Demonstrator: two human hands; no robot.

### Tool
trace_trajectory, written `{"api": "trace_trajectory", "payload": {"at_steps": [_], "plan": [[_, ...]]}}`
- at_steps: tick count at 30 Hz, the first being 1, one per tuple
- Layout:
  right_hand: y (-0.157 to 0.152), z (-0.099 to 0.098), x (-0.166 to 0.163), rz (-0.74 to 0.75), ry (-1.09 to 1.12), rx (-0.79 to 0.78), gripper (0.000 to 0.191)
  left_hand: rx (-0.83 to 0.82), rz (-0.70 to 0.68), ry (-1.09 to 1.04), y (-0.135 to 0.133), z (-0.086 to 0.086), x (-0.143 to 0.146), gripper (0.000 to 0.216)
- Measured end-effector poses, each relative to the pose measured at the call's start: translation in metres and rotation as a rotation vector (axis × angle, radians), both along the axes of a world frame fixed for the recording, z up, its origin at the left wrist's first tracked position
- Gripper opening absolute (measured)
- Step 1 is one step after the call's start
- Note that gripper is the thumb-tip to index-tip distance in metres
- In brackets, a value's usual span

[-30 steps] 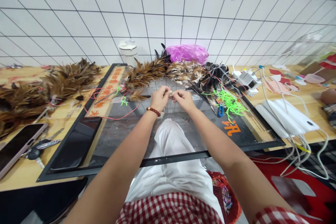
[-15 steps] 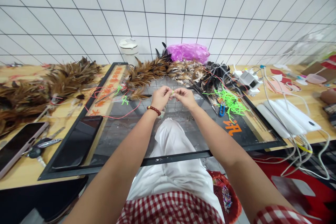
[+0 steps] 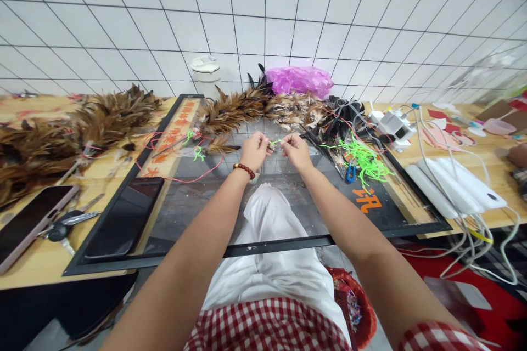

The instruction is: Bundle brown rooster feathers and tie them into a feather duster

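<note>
A short length of bright green string (image 3: 275, 142) is stretched between my two hands above the glass tabletop. My left hand (image 3: 254, 152), with a red bead bracelet at the wrist, pinches one end. The other end is pinched by my right hand (image 3: 295, 151). To the right lies a tangled heap of the same green string (image 3: 364, 159), with small blue thread snips (image 3: 350, 173) beside it. Left of my hands, a few knotted green pieces (image 3: 198, 153) rest near a loose red cord (image 3: 193, 181).
Brown feather bundles (image 3: 234, 109) lie behind my hands, with more feathers (image 3: 41, 142) at the left. A purple plastic bag (image 3: 299, 81) and a white lidded cup (image 3: 206, 77) stand by the wall. Two phones (image 3: 124, 218) lie left; white power banks (image 3: 455, 184) and cables lie right.
My hands have drawn apart, and the green string between them now shows longer and tauter. The view has shifted slightly.
</note>
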State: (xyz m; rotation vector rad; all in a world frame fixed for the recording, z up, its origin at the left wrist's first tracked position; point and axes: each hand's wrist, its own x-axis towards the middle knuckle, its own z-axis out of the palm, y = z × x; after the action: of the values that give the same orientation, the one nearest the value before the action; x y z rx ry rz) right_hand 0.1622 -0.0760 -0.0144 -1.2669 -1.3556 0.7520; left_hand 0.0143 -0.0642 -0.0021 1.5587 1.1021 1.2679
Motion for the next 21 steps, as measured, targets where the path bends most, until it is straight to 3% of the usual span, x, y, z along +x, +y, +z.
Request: {"api": "trace_trajectory", "payload": {"at_steps": [7, 11, 21], "plan": [[-0.008, 0.002, -0.003, 0.072, -0.398, 0.089, 0.007, -0.155, 0.127, -0.102, 0.011, -0.003, -0.002, 0.012], [-0.01, 0.004, -0.003, 0.15, -0.596, 0.078, 0.011, -0.15, 0.179, -0.209, 0.019, -0.009, -0.004, 0.013], [-0.009, 0.003, -0.002, 0.398, -0.54, 0.154, 0.01, -0.041, 0.237, -0.188, 0.02, -0.008, -0.007, 0.01]]}}
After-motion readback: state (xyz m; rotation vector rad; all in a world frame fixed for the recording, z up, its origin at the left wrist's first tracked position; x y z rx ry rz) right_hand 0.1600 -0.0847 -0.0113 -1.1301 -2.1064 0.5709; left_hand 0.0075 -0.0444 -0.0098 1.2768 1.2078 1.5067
